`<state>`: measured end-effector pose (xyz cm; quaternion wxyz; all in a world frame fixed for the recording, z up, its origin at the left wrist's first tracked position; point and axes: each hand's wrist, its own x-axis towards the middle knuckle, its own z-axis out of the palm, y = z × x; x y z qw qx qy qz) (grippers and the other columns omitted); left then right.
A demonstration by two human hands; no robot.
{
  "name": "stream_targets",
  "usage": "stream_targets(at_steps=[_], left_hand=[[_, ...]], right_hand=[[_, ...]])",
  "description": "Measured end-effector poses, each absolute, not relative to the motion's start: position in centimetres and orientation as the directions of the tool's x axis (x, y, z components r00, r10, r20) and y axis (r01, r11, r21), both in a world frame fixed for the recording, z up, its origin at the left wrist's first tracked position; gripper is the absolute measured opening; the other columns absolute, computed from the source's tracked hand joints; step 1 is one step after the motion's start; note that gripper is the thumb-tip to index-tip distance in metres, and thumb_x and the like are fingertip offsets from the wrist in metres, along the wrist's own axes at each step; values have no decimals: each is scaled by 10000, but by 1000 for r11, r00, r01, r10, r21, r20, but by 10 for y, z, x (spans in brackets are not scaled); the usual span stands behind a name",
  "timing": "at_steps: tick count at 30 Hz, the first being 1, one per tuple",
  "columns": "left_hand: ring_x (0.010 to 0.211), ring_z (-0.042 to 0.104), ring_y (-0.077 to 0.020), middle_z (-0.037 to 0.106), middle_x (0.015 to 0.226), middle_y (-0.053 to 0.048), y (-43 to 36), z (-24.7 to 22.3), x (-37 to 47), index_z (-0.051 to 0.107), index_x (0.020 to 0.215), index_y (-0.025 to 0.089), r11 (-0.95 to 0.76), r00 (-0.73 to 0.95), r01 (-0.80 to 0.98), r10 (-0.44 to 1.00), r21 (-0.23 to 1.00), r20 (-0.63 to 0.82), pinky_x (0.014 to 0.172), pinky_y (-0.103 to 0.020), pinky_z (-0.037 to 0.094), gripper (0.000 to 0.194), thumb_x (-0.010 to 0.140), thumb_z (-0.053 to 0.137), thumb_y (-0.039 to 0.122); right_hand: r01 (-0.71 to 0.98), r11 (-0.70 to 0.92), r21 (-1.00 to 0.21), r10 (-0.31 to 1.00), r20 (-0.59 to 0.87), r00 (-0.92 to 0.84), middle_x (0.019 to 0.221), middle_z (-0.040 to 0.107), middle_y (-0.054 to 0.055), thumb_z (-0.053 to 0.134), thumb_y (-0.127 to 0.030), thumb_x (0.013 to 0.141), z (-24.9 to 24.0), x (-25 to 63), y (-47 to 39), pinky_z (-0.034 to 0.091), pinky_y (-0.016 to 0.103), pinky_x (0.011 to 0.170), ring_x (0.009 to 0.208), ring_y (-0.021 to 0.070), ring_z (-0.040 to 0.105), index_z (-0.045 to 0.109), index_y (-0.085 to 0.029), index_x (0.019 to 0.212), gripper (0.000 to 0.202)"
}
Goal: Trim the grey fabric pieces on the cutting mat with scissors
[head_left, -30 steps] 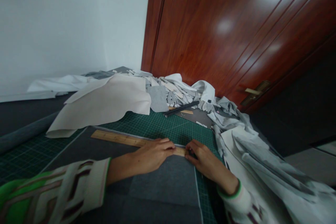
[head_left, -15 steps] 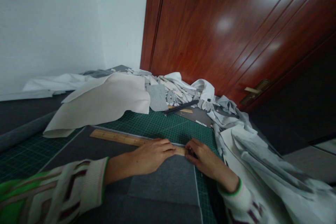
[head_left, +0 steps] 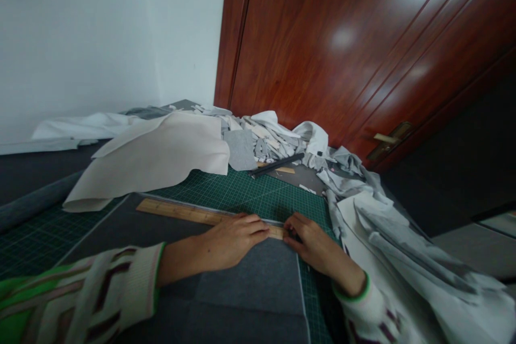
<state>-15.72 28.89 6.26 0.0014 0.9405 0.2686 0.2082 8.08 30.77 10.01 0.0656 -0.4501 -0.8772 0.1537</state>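
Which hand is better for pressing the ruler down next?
Probably the left hand: it lies over the ruler, nearer its middle, while the right hand is at one end.

No readable text or numbers

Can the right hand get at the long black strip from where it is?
Probably yes: mostly flat green cutting mat separates the right hand from the long black strip, with nothing upright between, though it would have to leave the wooden ruler.

Ruler (head_left: 181, 212) on cloth (head_left: 245, 285), cloth on mat (head_left: 282, 194), scraps (head_left: 276, 142) behind mat
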Motion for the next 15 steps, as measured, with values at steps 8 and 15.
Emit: stream_targets(at_steps=[8, 15], left_hand=[[1084, 593, -243, 674, 1238, -108, 288, 60, -156, 582, 1261, 88, -850, 783, 525, 503, 45, 366, 938, -355, 494, 372, 894, 522, 90], [1100, 588, -235, 668, 1252, -94, 286, 58, -155, 559, 1297, 101, -831, 781, 556, 523, 0, 342, 931, -342, 491, 394, 907, 506, 104]], right_hand=[[781, 542, -311, 814, -35, -579, 967, 603, 67, 580, -98, 899, 99, 81, 309, 469, 349, 815, 891, 209, 604, 598, -154, 950, 78], [798, 530, -288, 825, -45, -564, 988, 608, 88, 576, -118, 910, 99, 80, 307, 471, 363, 832, 918, 226, 607, 601, -136, 965, 63]])
